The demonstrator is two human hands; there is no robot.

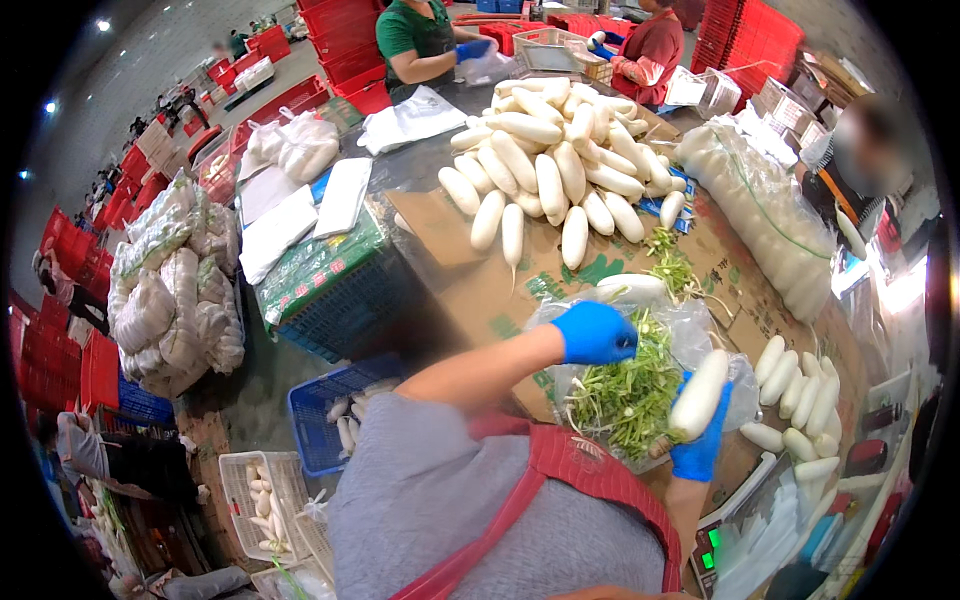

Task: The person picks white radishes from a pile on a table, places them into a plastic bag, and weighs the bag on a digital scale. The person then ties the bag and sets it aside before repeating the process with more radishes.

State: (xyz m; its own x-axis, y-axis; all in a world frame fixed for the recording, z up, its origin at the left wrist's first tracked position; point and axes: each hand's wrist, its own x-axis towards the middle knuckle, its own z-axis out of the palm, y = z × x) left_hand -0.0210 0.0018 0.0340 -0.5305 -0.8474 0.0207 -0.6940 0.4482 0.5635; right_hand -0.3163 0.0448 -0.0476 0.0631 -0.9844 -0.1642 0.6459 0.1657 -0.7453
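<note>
My right hand [706,432], in a blue glove, is wrapped round a white radish [702,392] whose cut end points down toward me. My left hand [596,334], also gloved in blue, is curled closed above a heap of cut green leaf stalks [630,395]; its fingers hide whatever may be in them. Clear plastic sheeting [690,325] spreads under the stalks. Just beyond my left hand lies another white radish [632,287]. A big pile of white radishes [570,160] covers the far part of the cardboard-topped table [450,225].
More radishes [800,390] lie at the right, near a scale with a green display [708,550]. A long bag of radishes [765,215] borders the table's right side. Crates stand at my left, including a blue one [318,420]. Across the table a person in green [420,45] handles plastic bags.
</note>
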